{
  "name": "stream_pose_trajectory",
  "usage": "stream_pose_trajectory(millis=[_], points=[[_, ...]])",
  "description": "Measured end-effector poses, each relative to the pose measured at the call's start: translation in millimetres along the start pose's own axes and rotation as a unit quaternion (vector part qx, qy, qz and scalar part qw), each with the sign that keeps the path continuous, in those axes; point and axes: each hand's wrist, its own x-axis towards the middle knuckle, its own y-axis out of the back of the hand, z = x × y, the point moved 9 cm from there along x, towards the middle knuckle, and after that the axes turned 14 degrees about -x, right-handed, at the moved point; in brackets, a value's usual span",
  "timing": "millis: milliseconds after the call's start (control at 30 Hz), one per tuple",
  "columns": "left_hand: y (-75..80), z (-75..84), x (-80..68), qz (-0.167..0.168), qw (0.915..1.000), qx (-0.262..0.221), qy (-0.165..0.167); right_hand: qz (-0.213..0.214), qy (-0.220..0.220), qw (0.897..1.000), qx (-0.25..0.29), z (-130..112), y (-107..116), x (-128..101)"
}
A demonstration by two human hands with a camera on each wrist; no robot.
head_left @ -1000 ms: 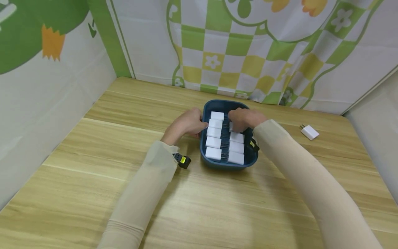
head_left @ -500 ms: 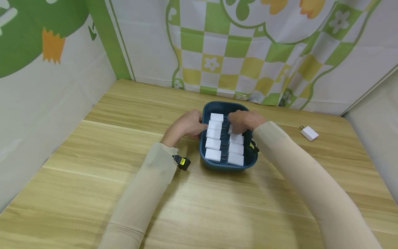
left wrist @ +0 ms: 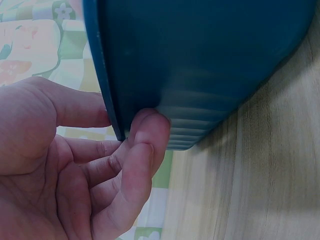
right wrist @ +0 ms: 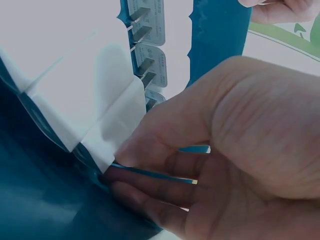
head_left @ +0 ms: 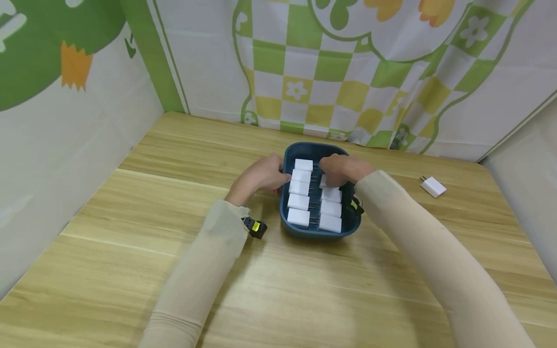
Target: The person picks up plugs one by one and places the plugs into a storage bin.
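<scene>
Chargers, white and blocky, fill a dark blue tray (head_left: 319,231) that sits toward the far middle of the wooden surface (head_left: 304,290), in front of a backdrop (head_left: 348,72) printed in green and yellow checks. They lie in two rows: the left row of chargers (head_left: 299,195) runs from far to near, and the right row of chargers (head_left: 330,209) lies just beside it, prongs pointing inward toward the gap between the rows.

Both arms wear beige sleeves (head_left: 204,270). The left hand (head_left: 260,177) is at the tray's left rim; the left wrist view shows its thumb over the rim and a fingertip pressed against the tray's ribbed outer wall (left wrist: 210,75), so its fingers pinch the rim. The right hand (head_left: 344,169) rests over the far end of the right row, its fingers curled down around the charger there; the right wrist view shows the fingers (right wrist: 150,175) against the white edge of a charger (right wrist: 107,120), with metal prongs (right wrist: 142,65) of neighbouring chargers beside it.

One lone charger (head_left: 432,185) lies well apart on the surface to the right, near the backdrop.
</scene>
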Motion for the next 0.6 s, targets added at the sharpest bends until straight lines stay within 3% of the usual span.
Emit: stream_pose_trajectory(millis=[300,600], points=[[0.0,-2.2,-0.4,0.002,1.0000,-0.005,0.006,0.064,0.028,0.997,0.039,1,10,-10],[-0.2,-1.1,1.3,0.003,1.0000,-0.003,0.001,0.160,0.050,0.983,0.071,6,26,-36]])
